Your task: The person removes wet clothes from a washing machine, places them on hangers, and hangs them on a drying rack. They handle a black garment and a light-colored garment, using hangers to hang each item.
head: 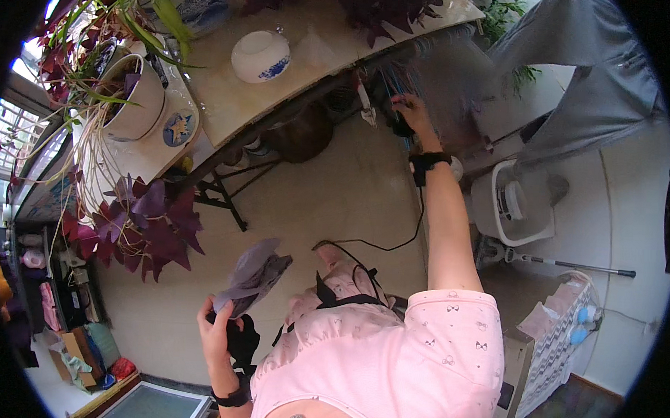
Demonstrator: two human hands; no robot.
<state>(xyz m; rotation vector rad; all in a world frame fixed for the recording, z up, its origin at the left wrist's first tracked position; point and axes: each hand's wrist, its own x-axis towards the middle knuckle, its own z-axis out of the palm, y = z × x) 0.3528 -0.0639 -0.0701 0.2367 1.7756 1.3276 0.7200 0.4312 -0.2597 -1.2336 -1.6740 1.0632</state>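
My left hand point(217, 327), low and left of my body, grips a thin grey-purple cloth point(253, 278), which sticks up past the fingertips. Black fabric point(242, 339) hangs beside that same hand. My right arm is stretched far forward. At its end my right hand point(415, 114), fingers bent, is among several thin clothes hangers point(394, 80), some of them blue. Something dark shows just under the right hand; whether the fingers hold it or a hanger is not clear. A black strap with a cable circles the right wrist.
A tabletop point(216, 114) carries an upturned white bowl point(260, 57) and a potted purple-leaved plant point(135, 96). Grey trousers point(588, 63) hang at upper right. Below them are a white plastic tub point(484, 198) and a metal pole point(573, 265). A covered appliance point(553, 342) stands at right.
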